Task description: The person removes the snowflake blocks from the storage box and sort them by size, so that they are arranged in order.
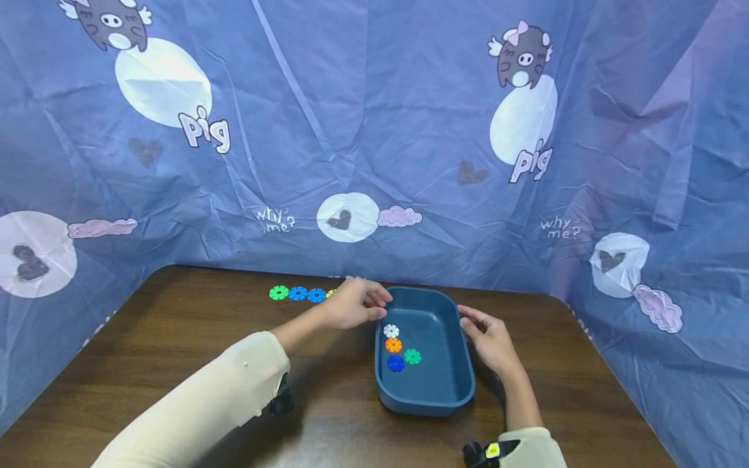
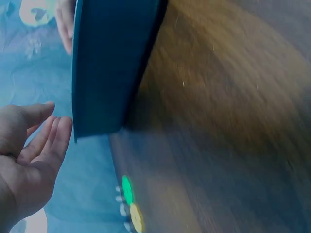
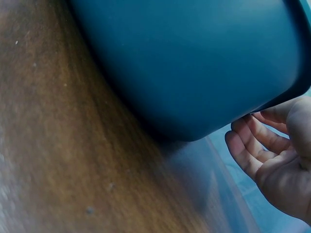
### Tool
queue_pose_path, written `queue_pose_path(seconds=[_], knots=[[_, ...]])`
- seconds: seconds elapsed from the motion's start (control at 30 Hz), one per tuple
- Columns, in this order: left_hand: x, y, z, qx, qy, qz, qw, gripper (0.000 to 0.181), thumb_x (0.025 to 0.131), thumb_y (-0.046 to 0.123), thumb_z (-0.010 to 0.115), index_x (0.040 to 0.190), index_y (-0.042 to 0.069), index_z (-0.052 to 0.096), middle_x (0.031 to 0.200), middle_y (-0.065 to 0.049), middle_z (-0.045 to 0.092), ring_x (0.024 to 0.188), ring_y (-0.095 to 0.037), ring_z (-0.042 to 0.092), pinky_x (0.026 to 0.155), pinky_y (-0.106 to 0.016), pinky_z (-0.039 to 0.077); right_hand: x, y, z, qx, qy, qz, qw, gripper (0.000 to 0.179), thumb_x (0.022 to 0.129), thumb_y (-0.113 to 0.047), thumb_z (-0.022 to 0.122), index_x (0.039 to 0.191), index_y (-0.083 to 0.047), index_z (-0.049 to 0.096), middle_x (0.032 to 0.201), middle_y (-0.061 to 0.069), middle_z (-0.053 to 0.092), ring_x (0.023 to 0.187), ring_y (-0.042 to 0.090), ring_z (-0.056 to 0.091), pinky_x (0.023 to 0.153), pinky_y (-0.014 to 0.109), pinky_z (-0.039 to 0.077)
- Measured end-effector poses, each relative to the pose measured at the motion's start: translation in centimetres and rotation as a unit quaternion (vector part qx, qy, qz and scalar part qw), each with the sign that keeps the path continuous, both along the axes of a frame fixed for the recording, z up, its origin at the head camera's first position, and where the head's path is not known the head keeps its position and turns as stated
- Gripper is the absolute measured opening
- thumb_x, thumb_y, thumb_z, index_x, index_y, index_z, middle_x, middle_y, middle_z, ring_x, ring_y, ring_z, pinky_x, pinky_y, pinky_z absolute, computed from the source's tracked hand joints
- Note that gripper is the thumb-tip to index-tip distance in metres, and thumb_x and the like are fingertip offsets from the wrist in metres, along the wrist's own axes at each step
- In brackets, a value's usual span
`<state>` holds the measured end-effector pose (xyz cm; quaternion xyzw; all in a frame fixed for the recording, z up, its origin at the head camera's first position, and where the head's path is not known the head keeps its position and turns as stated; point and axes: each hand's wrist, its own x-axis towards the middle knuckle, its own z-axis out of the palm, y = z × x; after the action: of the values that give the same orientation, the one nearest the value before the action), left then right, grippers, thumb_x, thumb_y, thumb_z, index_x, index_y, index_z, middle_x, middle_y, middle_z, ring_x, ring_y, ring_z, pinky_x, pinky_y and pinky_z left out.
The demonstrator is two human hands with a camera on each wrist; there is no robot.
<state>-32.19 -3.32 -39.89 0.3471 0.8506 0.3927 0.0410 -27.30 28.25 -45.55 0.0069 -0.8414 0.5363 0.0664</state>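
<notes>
Tray (image 1: 441,354) with four discs (image 1: 394,345) sits between left hand (image 1: 353,304), fingers parted and empty, and right hand (image 1: 490,341), fingers loosely bent at its rim, gripping nothing.

Bright head view, dim bluish wrist views, soft-shadowed tabletop (image 1: 339,422)

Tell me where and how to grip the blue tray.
Best, I'd judge, take the blue tray by its rim midway along both long sides, coming from left and right: it sits upright, open-topped, with raised walls, and discs lie inside.
</notes>
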Motion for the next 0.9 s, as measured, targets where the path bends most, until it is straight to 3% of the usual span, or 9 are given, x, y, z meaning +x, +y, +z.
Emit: queue_pose_path(seconds=[0.2,0.4,0.7,0.9], knots=[[0.8,1.8,0.0,-0.018,0.001,-0.037,0.9991,0.021,0.095,0.009,0.073,0.116,0.006,0.073,0.107,-0.006,0.074,0.093,-0.013,0.071,0.082,-0.023,0.058,0.5,-0.3,0.8,-0.006,-0.006,0.010,0.9999,0.037,0.107,-0.013,0.056,0.140,0.003,0.059,0.122,0.022,0.066,0.097,0.012,0.062,0.081,0.024,0.057],[1.4,3.3,-0.4,-0.046,0.021,-0.081,0.9954,0.019,0.094,0.009,0.075,0.113,0.008,0.075,0.105,-0.004,0.075,0.089,-0.010,0.070,0.078,-0.021,0.056,0.0,0.1,0.0,0.002,-0.002,0.002,1.0000,0.035,0.107,-0.014,0.056,0.139,-0.001,0.061,0.119,0.019,0.067,0.097,0.012,0.063,0.081,0.024,0.057],[1.6,5.0,-0.9,-0.090,0.008,-0.149,0.9847,0.022,0.092,0.008,0.077,0.114,0.003,0.074,0.105,-0.010,0.076,0.087,-0.005,0.069,0.077,-0.016,0.055,0.2,0.0,0.1,-0.005,0.005,0.006,1.0000,0.036,0.106,-0.015,0.057,0.139,0.001,0.061,0.120,0.022,0.067,0.095,0.010,0.062,0.080,0.023,0.056],[1.5,6.2,-0.8,-0.140,0.003,-0.170,0.9755,0.026,0.090,0.012,0.081,0.114,0.004,0.074,0.107,-0.008,0.075,0.087,-0.005,0.068,0.079,-0.015,0.053,0.1,0.0,0.1,-0.002,0.004,0.006,1.0000,0.035,0.106,-0.014,0.057,0.138,0.001,0.061,0.120,0.021,0.068,0.096,0.012,0.063,0.080,0.024,0.057]])
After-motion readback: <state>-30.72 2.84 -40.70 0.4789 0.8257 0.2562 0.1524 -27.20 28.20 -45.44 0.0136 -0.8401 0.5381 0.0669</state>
